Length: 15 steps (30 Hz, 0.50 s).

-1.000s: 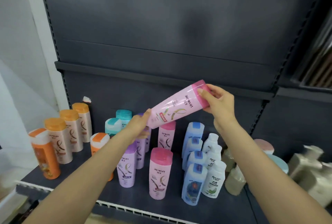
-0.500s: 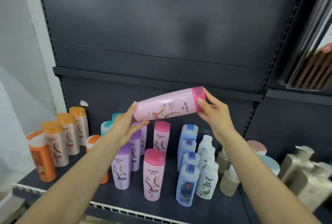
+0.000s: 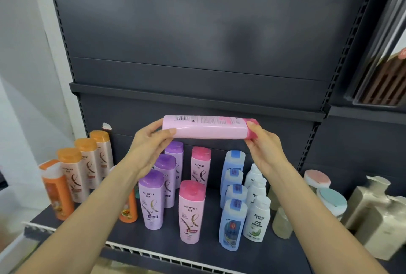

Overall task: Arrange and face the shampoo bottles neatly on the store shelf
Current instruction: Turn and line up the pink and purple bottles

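Observation:
A pink shampoo bottle (image 3: 208, 127) lies level in the air above the shelf, its back label and barcode turned up. My left hand (image 3: 151, 139) grips its base end and my right hand (image 3: 262, 139) grips its darker pink cap. Below, on the dark shelf (image 3: 211, 249), stand rows of bottles: two pink ones (image 3: 191, 212), three purple ones (image 3: 152, 200), several blue ones (image 3: 231, 223), white ones (image 3: 256, 218) and peach ones with orange caps (image 3: 85, 166). My left forearm hides part of an orange bottle (image 3: 128, 209).
An orange bottle (image 3: 57, 192) stands at the shelf's left end. Beige bottles (image 3: 281, 222), round lidded jars (image 3: 331, 200) and pale square bottles (image 3: 373, 214) fill the right. An upper shelf edge (image 3: 197, 100) runs just above the held bottle. A white price rail (image 3: 153, 254) lines the front.
The held pink bottle went from tilted to level and rolled over, so its back label now faces up instead of its front. Both hands kept hold of its ends.

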Available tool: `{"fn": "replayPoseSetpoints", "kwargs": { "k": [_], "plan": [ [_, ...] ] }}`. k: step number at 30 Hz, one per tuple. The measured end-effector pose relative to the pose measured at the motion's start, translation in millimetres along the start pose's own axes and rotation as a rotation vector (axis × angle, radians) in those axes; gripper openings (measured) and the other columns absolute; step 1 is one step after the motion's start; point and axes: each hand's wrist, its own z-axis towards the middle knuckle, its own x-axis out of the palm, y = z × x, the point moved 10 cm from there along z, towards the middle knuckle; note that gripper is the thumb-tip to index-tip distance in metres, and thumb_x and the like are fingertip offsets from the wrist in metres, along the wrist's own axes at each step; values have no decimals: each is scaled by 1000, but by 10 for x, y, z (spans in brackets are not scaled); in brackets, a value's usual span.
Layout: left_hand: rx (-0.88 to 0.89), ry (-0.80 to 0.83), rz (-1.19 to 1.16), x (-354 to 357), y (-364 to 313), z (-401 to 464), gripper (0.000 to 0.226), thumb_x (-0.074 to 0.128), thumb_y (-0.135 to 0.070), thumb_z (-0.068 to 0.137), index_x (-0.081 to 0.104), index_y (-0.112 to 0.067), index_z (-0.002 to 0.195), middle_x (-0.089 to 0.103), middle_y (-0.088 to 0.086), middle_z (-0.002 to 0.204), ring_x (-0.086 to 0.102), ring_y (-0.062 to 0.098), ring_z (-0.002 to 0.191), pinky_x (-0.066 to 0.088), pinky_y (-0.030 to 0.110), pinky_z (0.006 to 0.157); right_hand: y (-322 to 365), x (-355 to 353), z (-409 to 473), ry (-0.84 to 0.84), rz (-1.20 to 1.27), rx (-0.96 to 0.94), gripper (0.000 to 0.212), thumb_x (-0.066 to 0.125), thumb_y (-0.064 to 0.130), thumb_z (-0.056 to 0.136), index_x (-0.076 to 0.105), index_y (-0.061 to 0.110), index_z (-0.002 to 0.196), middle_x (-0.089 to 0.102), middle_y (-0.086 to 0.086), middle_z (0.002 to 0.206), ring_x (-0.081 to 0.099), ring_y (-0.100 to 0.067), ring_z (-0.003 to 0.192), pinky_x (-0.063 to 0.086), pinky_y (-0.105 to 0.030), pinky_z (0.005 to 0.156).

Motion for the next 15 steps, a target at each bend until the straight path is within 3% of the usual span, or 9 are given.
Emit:
{"fn": "replayPoseSetpoints", "kwargs": {
  "k": [3, 6, 11, 15],
  "plan": [
    [44, 69, 165, -9, -89, -60, 49, 64, 7, 81, 56, -21, 121, 71, -1, 108, 68, 14, 97, 55, 26, 86, -47, -26, -20, 50, -56, 21, 23, 55, 8, 92, 63, 7, 114, 71, -9, 105, 68, -22, 99, 57, -36, 83],
    [130, 110, 358, 0, -213, -126, 62, 72, 11, 71, 52, -26, 117, 67, -7, 111, 69, 9, 92, 57, 22, 73, -38, -42, -25, 89, -117, 8, 30, 53, 5, 93, 62, 13, 120, 72, -7, 107, 69, -21, 98, 58, -33, 82],
    [219, 140, 404, 9, -292, -169, 70, 74, 16, 65, 49, -30, 111, 59, -10, 118, 65, 6, 100, 54, 20, 76, 40, 55, -32, 127, -110, -63, 37, 52, 1, 92, 59, 21, 123, 68, -8, 114, 67, -18, 99, 57, -30, 84],
    [251, 124, 403, -8, -331, -174, 71, 71, 21, 64, 50, -29, 110, 58, -8, 120, 64, 4, 101, 54, 20, 75, 13, 97, -32, 132, -67, -69, 43, 51, -2, 91, 55, 16, 130, 64, -11, 121, 64, -23, 106, 55, -35, 90]
  ]
}}
